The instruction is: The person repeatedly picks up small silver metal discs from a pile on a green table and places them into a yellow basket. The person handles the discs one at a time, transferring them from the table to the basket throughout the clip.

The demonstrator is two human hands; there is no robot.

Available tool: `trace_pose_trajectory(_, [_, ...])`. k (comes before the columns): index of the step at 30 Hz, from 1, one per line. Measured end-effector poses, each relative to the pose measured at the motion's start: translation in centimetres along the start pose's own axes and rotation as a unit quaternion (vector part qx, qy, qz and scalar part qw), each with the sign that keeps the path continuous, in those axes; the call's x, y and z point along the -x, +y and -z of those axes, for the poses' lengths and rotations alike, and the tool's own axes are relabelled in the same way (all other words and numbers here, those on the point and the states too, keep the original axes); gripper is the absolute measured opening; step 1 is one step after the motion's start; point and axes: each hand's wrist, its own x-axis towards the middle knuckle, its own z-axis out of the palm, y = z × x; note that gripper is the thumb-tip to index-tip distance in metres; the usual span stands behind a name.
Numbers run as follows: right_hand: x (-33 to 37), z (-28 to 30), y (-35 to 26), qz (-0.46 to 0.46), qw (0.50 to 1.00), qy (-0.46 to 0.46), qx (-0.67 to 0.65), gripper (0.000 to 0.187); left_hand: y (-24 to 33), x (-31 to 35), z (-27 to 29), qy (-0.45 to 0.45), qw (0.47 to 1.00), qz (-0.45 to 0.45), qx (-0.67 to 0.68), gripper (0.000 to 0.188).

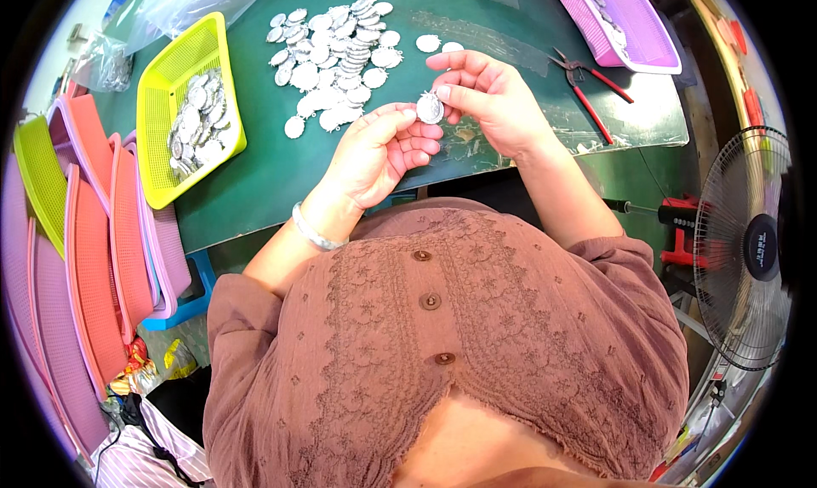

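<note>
Above the near edge of the green table, a round silver medallion (430, 108) with a small loop at its top is held between both hands. My left hand (380, 150) pinches its left edge between thumb and fingers. At its upper right, the thumb and fingers of my right hand (487, 97) grip it near the loop. A loose pile of similar silver medallions (340, 50) lies on the table beyond my hands, with a pair of them just past my right fingers. More silver medallions (201, 118) fill part of the yellow-green basket (153, 88) to the left.
Red-handled pliers (587, 92) lie open on the right of the green table (255, 203). A purple basket (634, 20) with some pieces stands at the far right. Stacked coloured baskets (94, 258) are at the left, a fan (745, 250) at the right, clear plastic bags (183, 11) at the back left.
</note>
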Motion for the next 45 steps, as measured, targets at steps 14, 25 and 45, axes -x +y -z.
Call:
trace_pose_trajectory(14, [-0.6,6.3,-4.5,0.186,0.972,0.098,0.105,0.032,0.0,0.2,-0.2,0.004,0.991,-0.023,-0.134,0.017])
trace_pose_trajectory(25, [-1.4,14.4,-5.3,0.26,0.725,0.284,0.571,0.036,-0.4,-0.3,0.3,0.041,0.977,-0.047,-0.202,0.014])
trace_pose_trajectory(45, [-1.2,1.6,-1.0,0.181,0.86,-0.124,0.461,0.039,-0.1,-0.5,-0.7,0.086,0.976,-0.086,-0.179,0.019])
